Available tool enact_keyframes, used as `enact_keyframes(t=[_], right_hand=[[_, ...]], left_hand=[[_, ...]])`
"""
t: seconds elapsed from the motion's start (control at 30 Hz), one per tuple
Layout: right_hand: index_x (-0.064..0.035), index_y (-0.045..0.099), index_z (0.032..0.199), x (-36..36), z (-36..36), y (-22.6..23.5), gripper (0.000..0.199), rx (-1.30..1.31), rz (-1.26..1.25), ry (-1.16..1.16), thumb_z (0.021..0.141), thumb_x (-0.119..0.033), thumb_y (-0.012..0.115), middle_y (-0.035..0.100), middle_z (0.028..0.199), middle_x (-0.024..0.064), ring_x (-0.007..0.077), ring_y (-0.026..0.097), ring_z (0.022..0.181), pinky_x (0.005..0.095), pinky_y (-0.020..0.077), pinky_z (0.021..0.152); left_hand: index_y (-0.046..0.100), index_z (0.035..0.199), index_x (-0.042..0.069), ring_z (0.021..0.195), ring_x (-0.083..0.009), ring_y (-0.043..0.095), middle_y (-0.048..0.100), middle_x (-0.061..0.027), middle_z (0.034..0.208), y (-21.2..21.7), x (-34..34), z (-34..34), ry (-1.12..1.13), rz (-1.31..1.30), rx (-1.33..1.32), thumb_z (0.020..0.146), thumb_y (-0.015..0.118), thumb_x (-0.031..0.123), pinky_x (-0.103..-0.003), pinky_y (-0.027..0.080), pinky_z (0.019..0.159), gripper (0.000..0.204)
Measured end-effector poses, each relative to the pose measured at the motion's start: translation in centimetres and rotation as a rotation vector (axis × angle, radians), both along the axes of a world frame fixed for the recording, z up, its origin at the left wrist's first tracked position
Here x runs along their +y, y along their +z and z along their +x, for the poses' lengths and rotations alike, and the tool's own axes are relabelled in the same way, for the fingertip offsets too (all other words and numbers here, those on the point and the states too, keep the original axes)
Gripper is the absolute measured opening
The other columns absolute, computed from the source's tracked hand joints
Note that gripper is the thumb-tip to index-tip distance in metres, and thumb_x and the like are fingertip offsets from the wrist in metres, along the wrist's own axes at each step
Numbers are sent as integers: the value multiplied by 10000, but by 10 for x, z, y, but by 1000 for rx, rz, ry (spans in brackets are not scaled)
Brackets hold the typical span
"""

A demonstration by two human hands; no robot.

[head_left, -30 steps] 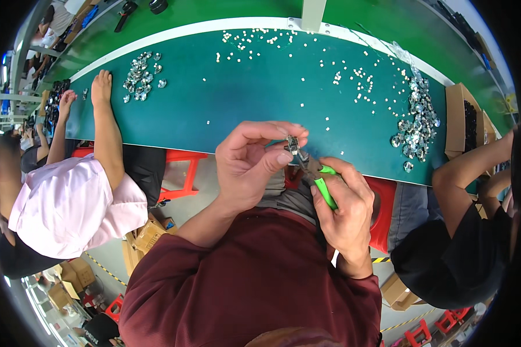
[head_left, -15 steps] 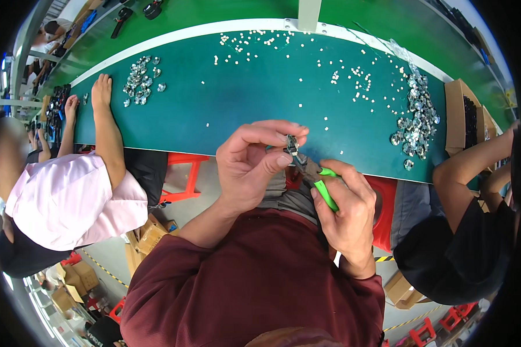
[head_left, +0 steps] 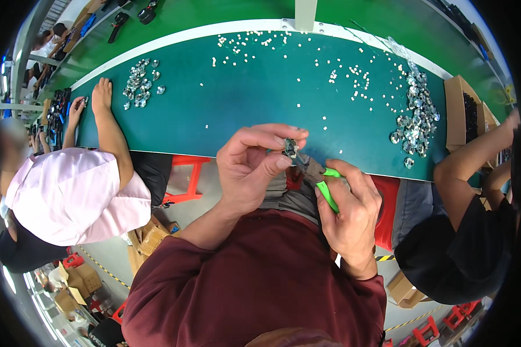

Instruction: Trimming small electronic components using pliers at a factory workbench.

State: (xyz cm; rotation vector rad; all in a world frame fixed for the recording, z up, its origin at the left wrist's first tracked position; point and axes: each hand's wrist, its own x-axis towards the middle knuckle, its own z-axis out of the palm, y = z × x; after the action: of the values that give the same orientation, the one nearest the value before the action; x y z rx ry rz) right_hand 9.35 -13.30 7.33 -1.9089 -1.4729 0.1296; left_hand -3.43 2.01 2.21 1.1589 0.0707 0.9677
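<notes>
My left hand [head_left: 250, 163] pinches a small shiny, dark-and-silver part [head_left: 290, 148] between thumb and fingers, over the near edge of the table. What kind of part it is, I cannot make out. In my right hand [head_left: 353, 215] are pliers [head_left: 315, 170] with bright green handles, gripped with the fingers round them. The dark jaws point at the part from its right side; whether they touch it is too small to tell. Small white pieces [head_left: 325, 118] lie scattered on the green table [head_left: 243, 110] beyond my hands.
Shiny clear-and-silver parts form a large pile [head_left: 417, 115] at the right and a smaller pile [head_left: 139, 84] at the left. A cardboard box [head_left: 456, 115] with dark items stands at the right end. Co-workers sit on both sides; one rests a hand [head_left: 102, 95] on the table.
The pliers have drawn back slightly to the right, away from the part. The part has turned in my left fingers, which stay nearly in place.
</notes>
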Motion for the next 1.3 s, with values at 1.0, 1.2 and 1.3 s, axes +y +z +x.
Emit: enact_keyframes(t=[1.0, 1.2, 1.3], right_hand=[[6, 709, 871, 2, -3, -6, 164, 123, 50, 62, 745, -52, 798, 659, 927, 116, 308, 654, 669, 389, 522, 599], [27, 710, 846, -3, 3, -6, 130, 111, 152, -3, 749, -20, 783, 675, 949, 141, 279, 666, 702, 357, 530, 626], [72, 730, 870, -20, 22, 16, 136, -19, 328, -332, 738, 48, 752, 678, 962, 183, 281, 677, 790, 348, 540, 703]], left_hand=[[657, 1139, -49, 953, -211, 656, 678, -143, 1085, 8, 1, -16, -80, 21, 129, 894, 703, -67, -344, 539, 838, 250], [665, 1142, -42, 912, -211, 660, 687, -152, 1027, 5, 6, -18, 19, 56, 147, 918, 683, -36, -342, 546, 805, 225], [645, 1207, 8, 840, -249, 653, 686, -157, 981, -19, 34, -38, 86, -50, 218, 951, 715, 163, -370, 549, 719, 307]])
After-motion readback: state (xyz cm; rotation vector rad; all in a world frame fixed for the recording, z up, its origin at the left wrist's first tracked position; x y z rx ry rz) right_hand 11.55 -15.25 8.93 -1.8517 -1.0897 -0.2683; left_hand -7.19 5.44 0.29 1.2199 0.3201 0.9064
